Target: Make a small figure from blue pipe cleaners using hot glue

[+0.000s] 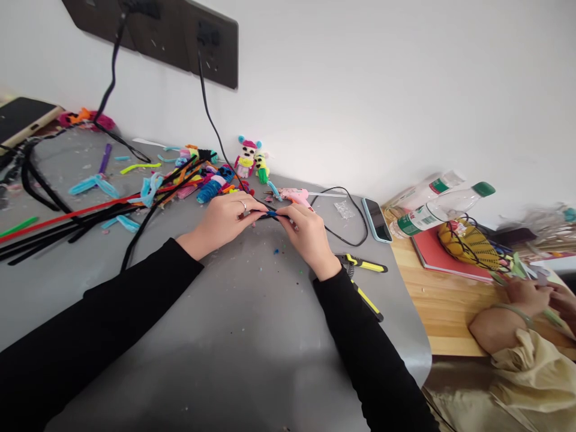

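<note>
Between my two hands is a small blue pipe cleaner piece [271,213] with a dark strip alongside it, held just above the grey table [234,360]. My left hand [220,217], with a ring on one finger, pinches its left end. My right hand [306,235] pinches the right end, fingers closed. Most of the piece is hidden by my fingertips. Just behind my hands lies a pink glue gun [294,195], partly covered. Yellow-and-black pliers [366,264] rest beside my right wrist.
Black and red pipe cleaners [81,225] spread across the left. Small pipe-cleaner figures [246,157] stand by the wall, and others lie near them. A phone [377,219] sits at the right edge. Bottles [420,219] and a co-worker's hands [526,297] are at the wooden table.
</note>
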Available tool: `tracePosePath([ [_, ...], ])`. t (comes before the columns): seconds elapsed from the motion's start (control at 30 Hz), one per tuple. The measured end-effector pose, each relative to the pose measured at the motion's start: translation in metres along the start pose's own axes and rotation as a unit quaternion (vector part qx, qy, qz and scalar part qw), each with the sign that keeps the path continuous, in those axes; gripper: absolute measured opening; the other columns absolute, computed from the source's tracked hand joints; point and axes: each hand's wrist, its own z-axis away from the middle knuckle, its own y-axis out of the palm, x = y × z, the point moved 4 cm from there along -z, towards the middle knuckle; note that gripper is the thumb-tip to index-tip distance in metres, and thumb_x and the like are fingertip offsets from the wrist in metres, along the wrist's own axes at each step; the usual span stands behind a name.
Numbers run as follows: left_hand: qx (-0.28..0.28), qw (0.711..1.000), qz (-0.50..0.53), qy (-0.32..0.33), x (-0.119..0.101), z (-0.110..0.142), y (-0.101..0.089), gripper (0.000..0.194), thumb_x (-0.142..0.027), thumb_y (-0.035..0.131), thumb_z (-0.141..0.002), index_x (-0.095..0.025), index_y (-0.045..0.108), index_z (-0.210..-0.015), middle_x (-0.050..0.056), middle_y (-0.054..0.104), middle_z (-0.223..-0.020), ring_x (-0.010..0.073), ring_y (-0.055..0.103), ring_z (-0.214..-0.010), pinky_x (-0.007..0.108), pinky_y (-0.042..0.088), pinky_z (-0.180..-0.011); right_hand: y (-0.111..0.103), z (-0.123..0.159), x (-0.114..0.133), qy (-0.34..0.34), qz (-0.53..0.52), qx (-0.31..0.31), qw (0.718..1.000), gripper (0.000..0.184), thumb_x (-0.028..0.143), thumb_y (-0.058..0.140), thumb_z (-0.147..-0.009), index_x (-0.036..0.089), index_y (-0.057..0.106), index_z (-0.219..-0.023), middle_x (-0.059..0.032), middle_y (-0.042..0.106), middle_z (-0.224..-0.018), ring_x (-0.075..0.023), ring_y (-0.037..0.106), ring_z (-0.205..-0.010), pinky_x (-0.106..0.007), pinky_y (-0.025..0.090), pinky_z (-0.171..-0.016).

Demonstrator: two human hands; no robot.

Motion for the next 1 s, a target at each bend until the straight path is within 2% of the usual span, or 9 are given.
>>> tracePosePath([
  [0.13, 0.008, 1.000, 0.001, -0.007, 0.0026, 0.0009, 0.0014, 0.021, -0.032, 0.065, -0.103, -0.021, 0.083, -0.105, 0.005, 0.085, -0.099, 0.0187, 0.077, -0.088, 0.026, 0.060, -0.073, 0.0000, 0.0005, -0.0002, -0.007, -0.008, -0.007, 1.000, 0.023, 0.028, 0.054, -0.109, 0.020, 0.075, -0.103, -0.0079, 0.076, -0.092, -0.0199, 0.069, -0.084, -0.030, 0.054, -0.076],
  [0.2, 0.013, 1.000, 0.001, -0.010, 0.0038, 0.0013, 0.0016, 0.022, -0.033, 0.065, -0.103, -0.021, 0.083, -0.107, 0.005, 0.085, -0.102, 0.0194, 0.077, -0.091, 0.027, 0.060, -0.076, 0.0000, 0.0005, -0.0001, -0.007, -0.011, -0.007, 1.000, 0.023, 0.028, 0.054, -0.109, 0.020, 0.075, -0.104, -0.0083, 0.076, -0.093, -0.0203, 0.070, -0.084, -0.030, 0.055, -0.077],
  [0.33, 0.012, 1.000, 0.001, -0.007, 0.0041, 0.0010, 0.0007, 0.022, -0.032, 0.064, -0.104, -0.021, 0.083, -0.103, 0.005, 0.085, -0.103, 0.0198, 0.077, -0.094, 0.029, 0.061, -0.084, -0.0001, 0.0000, 0.0007, -0.008, -0.017, -0.006, 1.000, 0.023, 0.029, 0.054, -0.109, 0.020, 0.075, -0.108, -0.0090, 0.077, -0.095, -0.0207, 0.070, -0.085, -0.032, 0.056, -0.079],
  [0.47, 0.009, 1.000, 0.002, -0.009, 0.0035, 0.0004, 0.0001, 0.021, -0.031, 0.064, -0.104, -0.021, 0.083, -0.102, 0.004, 0.085, -0.101, 0.0195, 0.078, -0.091, 0.029, 0.060, -0.080, 0.0005, -0.0002, 0.0005, -0.002, -0.022, 0.001, 1.000, 0.023, 0.032, 0.055, -0.109, 0.021, 0.075, -0.113, -0.0090, 0.077, -0.099, -0.0210, 0.071, -0.087, -0.033, 0.057, -0.082],
  [0.63, 0.007, 1.000, 0.001, -0.003, 0.0025, 0.0006, 0.0001, 0.020, -0.030, 0.065, -0.104, -0.021, 0.083, -0.102, 0.004, 0.085, -0.101, 0.0197, 0.078, -0.093, 0.030, 0.060, -0.083, 0.0014, 0.0004, -0.0014, 0.000, -0.021, 0.001, 1.000, 0.024, 0.031, 0.054, -0.109, 0.022, 0.076, -0.110, -0.0086, 0.077, -0.097, -0.0216, 0.071, -0.089, -0.033, 0.057, -0.083],
  [0.83, -0.002, 1.000, 0.001, 0.018, -0.0001, -0.0001, 0.0004, 0.021, -0.029, 0.064, -0.104, -0.020, 0.082, -0.100, 0.005, 0.085, -0.097, 0.0186, 0.077, -0.087, 0.029, 0.060, -0.079, 0.0015, 0.0001, -0.0012, -0.006, -0.027, -0.004, 1.000, 0.025, 0.030, 0.054, -0.109, 0.021, 0.077, -0.106, -0.0090, 0.077, -0.096, -0.0221, 0.070, -0.088, -0.033, 0.056, -0.082],
  [1.0, 0.006, 1.000, 0.007, 0.000, -0.0008, -0.0007, 0.0006, 0.023, -0.032, 0.063, -0.104, -0.021, 0.082, -0.101, 0.005, 0.084, -0.098, 0.0187, 0.076, -0.087, 0.029, 0.061, -0.079, 0.0016, 0.0006, -0.0018, 0.004, -0.026, -0.003, 1.000, 0.024, 0.030, 0.054, -0.109, 0.023, 0.077, -0.106, -0.0080, 0.077, -0.095, -0.0222, 0.071, -0.088, -0.033, 0.056, -0.080],
])
